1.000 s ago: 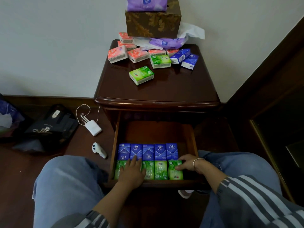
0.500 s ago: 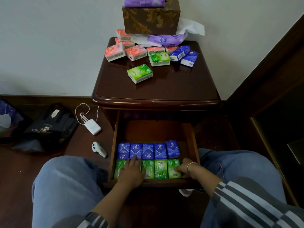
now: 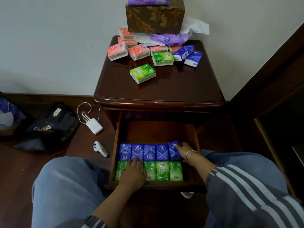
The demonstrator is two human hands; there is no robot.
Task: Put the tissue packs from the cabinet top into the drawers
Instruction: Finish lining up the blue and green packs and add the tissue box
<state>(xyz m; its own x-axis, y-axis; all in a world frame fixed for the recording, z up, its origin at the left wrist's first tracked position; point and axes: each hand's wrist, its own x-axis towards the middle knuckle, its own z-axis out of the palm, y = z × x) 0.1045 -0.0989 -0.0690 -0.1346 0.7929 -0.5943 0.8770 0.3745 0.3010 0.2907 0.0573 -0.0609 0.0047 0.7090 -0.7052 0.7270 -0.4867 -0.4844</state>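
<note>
Tissue packs [image 3: 162,171] being squared in drawer [image 3: 158,130]: left hand [image 3: 133,174] flat on front row, right hand [image 3: 185,149] flat-fingered on right-wall blue pack [image 3: 172,153]; likely fetch more next

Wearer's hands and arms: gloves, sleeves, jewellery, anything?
No gloves: left hand and right hand are bare. Thin silver-coloured bangle on the right wrist. The right sleeve is dark grey with white stripes, ending at the forearm. The left sleeve shows only its cuff, same grey with stripes.
</note>
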